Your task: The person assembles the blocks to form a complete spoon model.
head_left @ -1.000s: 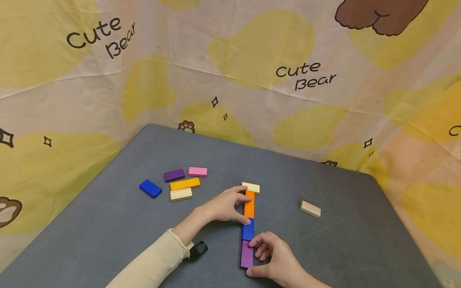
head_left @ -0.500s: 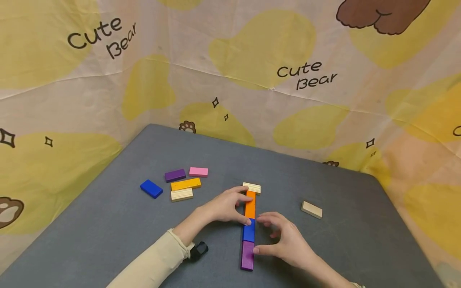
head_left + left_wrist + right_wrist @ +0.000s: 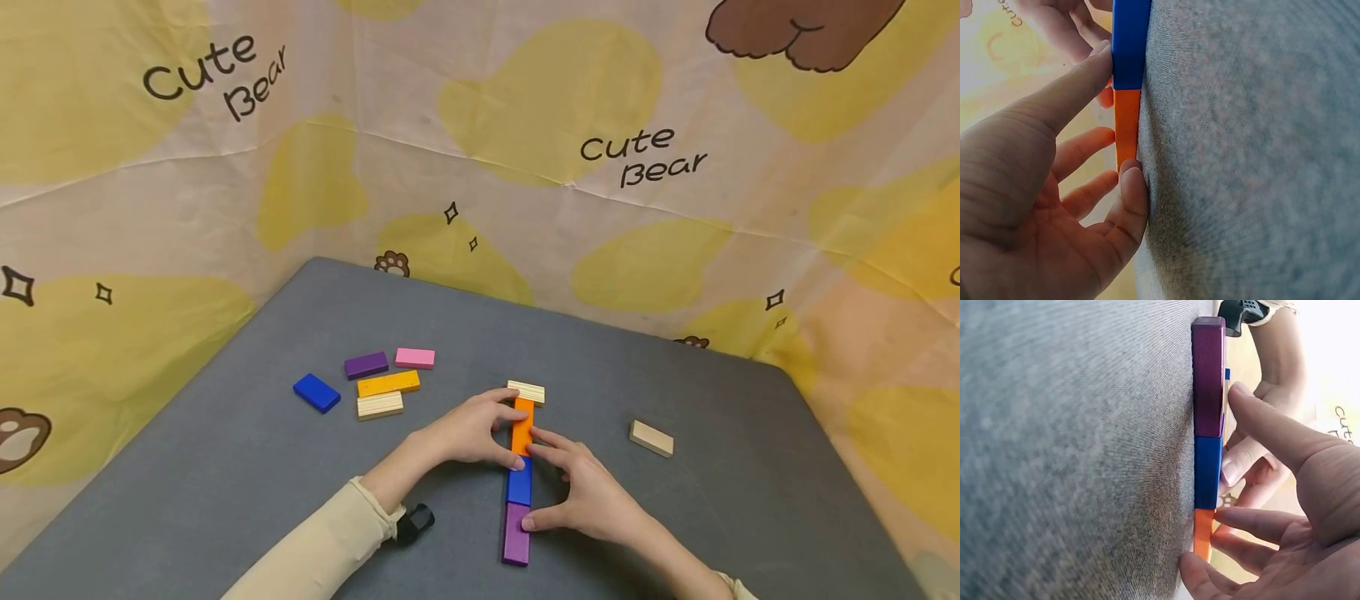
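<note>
An orange block [image 3: 522, 429], a blue block [image 3: 519, 482] and a purple block [image 3: 516, 535] lie end to end in a line, with a pale wooden block [image 3: 527, 392] crosswise at the far end. My left hand [image 3: 471, 429] rests its fingers on the orange block and its thumb on the blue one; the left wrist view shows its fingertips at the orange block [image 3: 1126, 128]. From the right, my right hand [image 3: 592, 496] touches the orange block with relaxed fingers, its thumb by the purple block. In the right wrist view the blue block [image 3: 1208, 472] sits between the other two.
To the left lie a blue block [image 3: 317, 392], a purple block [image 3: 366, 365], a pink block [image 3: 415, 358], a yellow-orange block [image 3: 388, 383] and a wooden block [image 3: 379, 406]. Another wooden block [image 3: 651, 438] is on the right. Printed cloth [image 3: 465, 100] hangs behind the grey table [image 3: 720, 517].
My right hand has moved away from me along the line, from the purple block up to the orange one. My left hand has stayed in place.
</note>
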Available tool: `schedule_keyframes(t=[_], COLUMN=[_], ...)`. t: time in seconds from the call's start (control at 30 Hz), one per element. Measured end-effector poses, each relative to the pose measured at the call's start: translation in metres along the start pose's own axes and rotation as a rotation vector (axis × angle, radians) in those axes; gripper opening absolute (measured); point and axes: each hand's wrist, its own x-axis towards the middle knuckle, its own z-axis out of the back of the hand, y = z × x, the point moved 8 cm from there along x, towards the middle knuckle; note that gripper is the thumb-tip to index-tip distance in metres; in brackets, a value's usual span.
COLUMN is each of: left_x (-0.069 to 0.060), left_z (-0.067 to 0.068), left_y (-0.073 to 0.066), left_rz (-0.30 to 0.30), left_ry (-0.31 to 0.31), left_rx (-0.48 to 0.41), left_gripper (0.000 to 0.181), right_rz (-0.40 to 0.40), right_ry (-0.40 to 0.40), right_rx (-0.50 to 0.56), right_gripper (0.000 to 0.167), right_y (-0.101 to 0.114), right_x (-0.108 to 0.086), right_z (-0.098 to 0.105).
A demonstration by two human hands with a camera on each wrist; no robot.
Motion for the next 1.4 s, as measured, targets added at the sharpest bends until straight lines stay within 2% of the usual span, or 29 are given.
schedule_keyframes(t=[0.6, 0.83, 0.93, 1.07, 1.17, 1.3, 1.4], left_x=[-0.005, -0.006, -0.008, -0.014, -0.025, -0.049, -0.070], left_z=[-0.002, -0.002, 0.003, 0.023, 0.048, 0.090, 0.118], left_y=[-0.001, -0.004, -0.007, -0.004, 0.010, 0.045, 0.080], left_rz=[0.007, -0.006, -0.016, -0.024, -0.037, -0.068, -0.043], left_ry=[0.005, 0.015, 0.009, -0.058, -0.118, -0.211, -0.276], left_rx=[0.014, 0.014, 0.013, 0.019, 0.046, 0.099, 0.102], left_gripper=[0.070, 0.068, 0.065, 0.058, 0.052, 0.045, 0.041], right_rz=[-0.012, -0.013, -0.018, -0.026, -0.038, -0.039, -0.027], right_ry=[0.087, 0.090, 0.090, 0.100, 0.108, 0.100, 0.098], right_rx=[-0.075, -0.080, -0.083, -0.090, -0.098, -0.103, -0.100], right_gripper=[0.092, 0.093, 0.093, 0.093, 0.093, 0.092, 0.092], right_y=[0.004, 0.004, 0.003, 0.001, 0.000, 0.001, 0.004], right_x=[0.002, 0.001, 0.000, -0.002, -0.001, 0.000, 0.000], right_z=[-0.005, -0.006, -0.005, -0.005, -0.006, -0.005, -0.005])
